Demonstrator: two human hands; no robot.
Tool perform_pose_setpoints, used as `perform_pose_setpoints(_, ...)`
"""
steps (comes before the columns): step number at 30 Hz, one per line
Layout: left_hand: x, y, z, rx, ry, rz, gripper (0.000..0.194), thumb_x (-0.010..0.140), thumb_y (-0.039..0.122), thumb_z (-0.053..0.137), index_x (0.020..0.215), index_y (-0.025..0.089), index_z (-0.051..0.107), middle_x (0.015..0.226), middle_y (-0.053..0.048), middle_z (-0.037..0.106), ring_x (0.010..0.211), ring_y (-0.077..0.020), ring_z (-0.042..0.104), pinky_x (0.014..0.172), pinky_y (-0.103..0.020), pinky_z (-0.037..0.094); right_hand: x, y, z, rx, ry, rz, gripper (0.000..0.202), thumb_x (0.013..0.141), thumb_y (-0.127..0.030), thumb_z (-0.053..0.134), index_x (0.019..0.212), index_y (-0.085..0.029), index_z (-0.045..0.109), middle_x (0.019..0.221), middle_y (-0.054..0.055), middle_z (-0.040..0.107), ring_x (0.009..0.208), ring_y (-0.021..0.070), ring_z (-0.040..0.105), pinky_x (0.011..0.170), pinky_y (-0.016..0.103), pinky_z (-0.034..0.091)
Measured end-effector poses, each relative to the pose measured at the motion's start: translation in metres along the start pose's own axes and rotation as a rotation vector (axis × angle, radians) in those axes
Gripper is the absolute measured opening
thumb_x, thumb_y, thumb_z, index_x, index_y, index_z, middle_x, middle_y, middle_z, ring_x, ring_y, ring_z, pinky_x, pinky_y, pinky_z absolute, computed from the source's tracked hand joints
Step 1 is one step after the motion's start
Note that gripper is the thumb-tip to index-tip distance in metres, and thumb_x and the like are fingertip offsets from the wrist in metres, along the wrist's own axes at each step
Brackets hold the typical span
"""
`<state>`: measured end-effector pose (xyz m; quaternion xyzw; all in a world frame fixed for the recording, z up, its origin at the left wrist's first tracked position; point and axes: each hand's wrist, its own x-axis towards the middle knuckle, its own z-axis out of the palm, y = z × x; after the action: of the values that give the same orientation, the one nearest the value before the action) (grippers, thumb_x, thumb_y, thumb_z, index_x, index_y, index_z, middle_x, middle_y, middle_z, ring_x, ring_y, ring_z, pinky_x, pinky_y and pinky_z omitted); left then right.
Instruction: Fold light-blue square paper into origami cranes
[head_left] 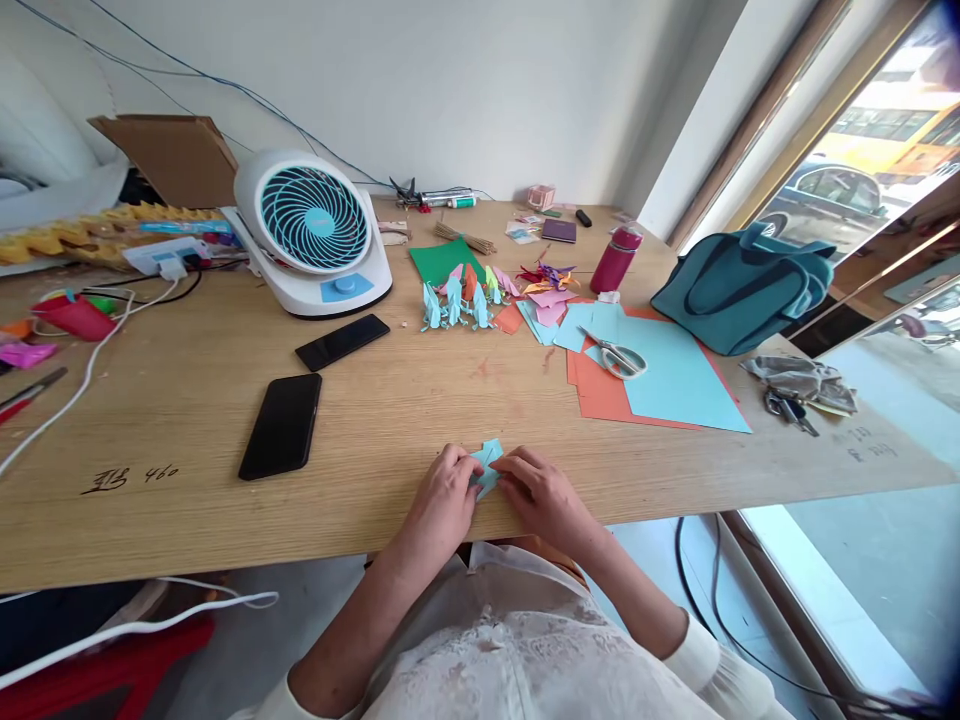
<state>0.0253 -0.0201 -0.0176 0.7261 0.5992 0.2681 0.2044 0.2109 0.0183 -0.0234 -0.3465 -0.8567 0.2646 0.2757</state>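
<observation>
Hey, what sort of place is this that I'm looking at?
Probably a small craft workroom or shop beside a street: folded paper figures and scissors lie out on a big table, and a parked-looking car shows outside at the right.

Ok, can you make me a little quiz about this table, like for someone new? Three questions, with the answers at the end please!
1. Multiple choice: what are the left hand and the right hand both touching?
A) a dark pink bottle
B) a small folded piece of light blue paper
C) a teal fabric bag

2. True or false: the pale-handled metal scissors lie on top of paper sheets.

3. Count: how many flat black phones lie on the light brown wooden table?

Key: 1. B; 2. True; 3. Two.
</observation>
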Motion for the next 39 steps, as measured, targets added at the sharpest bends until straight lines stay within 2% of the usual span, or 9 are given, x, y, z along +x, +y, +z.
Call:
perform_pose_setpoints(6, 0.002, 0.003, -0.006, -0.014, -0.043, -0.068, 0.024, 0.083, -0.003, 0.051, 0.091, 0.019, 0.058, 0.102, -0.005, 0.056, 0.094, -0.0197, 0.061, 0.086, -0.034, 0.051, 0.016, 0.006, -0.012, -0.005, -0.106, -0.025, 0.027, 0.1, -0.012, 0.042, 0.115, -0.022, 0.062, 0.102, 0.006, 0.057, 0.084, 0.0155, 0.059, 0.075, 0.027, 0.046)
perform_pose_setpoints(14, -0.003, 0.006, -0.015, -0.06, -0.096, -0.112, 0.027, 0.077, 0.002, 0.064, 0.095, 0.019, 0.057, 0.106, -0.005, 0.058, 0.098, -0.0219, 0.061, 0.085, -0.036, 0.052, 0.05, 0.019, -0.027, -0.131, -0.396, -0.183, 0.03, 0.086, -0.004, 0.055, 0.11, -0.02, 0.063, 0.113, 0.007, 0.051, 0.082, 0.0131, 0.055, 0.074, 0.025, 0.044)
perform_pose_setpoints(18, -0.005, 0.005, -0.013, -0.063, -0.1, -0.089, 0.026, 0.079, 0.003, 0.062, 0.099, 0.02, 0.056, 0.107, -0.005, 0.057, 0.101, -0.0219, 0.061, 0.088, -0.037, 0.051, 0.061, 0.017, -0.033, -0.121, -0.506, -0.212, 0.026, 0.081, -0.005, 0.062, 0.103, -0.019, 0.063, 0.107, 0.004, 0.052, 0.078, 0.0117, 0.054, 0.07, 0.024, 0.041)
perform_pose_setpoints(23, -0.008, 0.005, -0.015, -0.065, -0.113, -0.059, 0.028, 0.081, 0.001, 0.056, 0.101, 0.02, 0.057, 0.111, -0.005, 0.057, 0.105, -0.0213, 0.06, 0.094, -0.038, 0.049, 0.067, 0.015, -0.035, -0.105, -0.59, -0.22, 0.023, 0.084, -0.01, 0.064, 0.105, -0.019, 0.062, 0.1, 0.003, 0.052, 0.072, 0.0105, 0.053, 0.064, 0.023, 0.039)
perform_pose_setpoints(28, -0.008, 0.005, -0.018, -0.085, -0.154, -0.074, 0.029, 0.08, 0.002, 0.058, 0.102, 0.021, 0.058, 0.113, -0.005, 0.056, 0.107, -0.0212, 0.06, 0.095, -0.037, 0.049, 0.068, 0.016, -0.033, -0.103, -0.618, -0.202, 0.025, 0.082, -0.014, 0.07, 0.105, -0.02, 0.062, 0.102, 0.003, 0.051, 0.079, 0.0132, 0.056, 0.068, 0.024, 0.04)
perform_pose_setpoints(33, -0.009, 0.004, -0.022, -0.123, -0.179, -0.078, 0.032, 0.079, 0.008, 0.064, 0.107, 0.022, 0.059, 0.115, -0.005, 0.056, 0.11, -0.0222, 0.058, 0.097, -0.038, 0.047, 0.069, 0.011, -0.035, -0.019, -0.594, -0.243, 0.018, 0.083, -0.009, 0.065, 0.098, -0.019, 0.061, 0.098, 0.002, 0.054, 0.083, 0.0138, 0.057, 0.069, 0.024, 0.04)
perform_pose_setpoints(39, -0.008, 0.002, -0.032, -0.16, -0.224, -0.091, 0.039, 0.075, 0.015, 0.072, 0.11, 0.023, 0.059, 0.116, -0.003, 0.057, 0.106, -0.022, 0.059, 0.092, -0.036, 0.049, 0.065, 0.011, -0.038, -0.008, -0.597, -0.224, 0.02, 0.084, -0.01, 0.064, 0.102, -0.02, 0.067, 0.095, 0.002, 0.055, 0.073, 0.011, 0.056, 0.066, 0.024, 0.041)
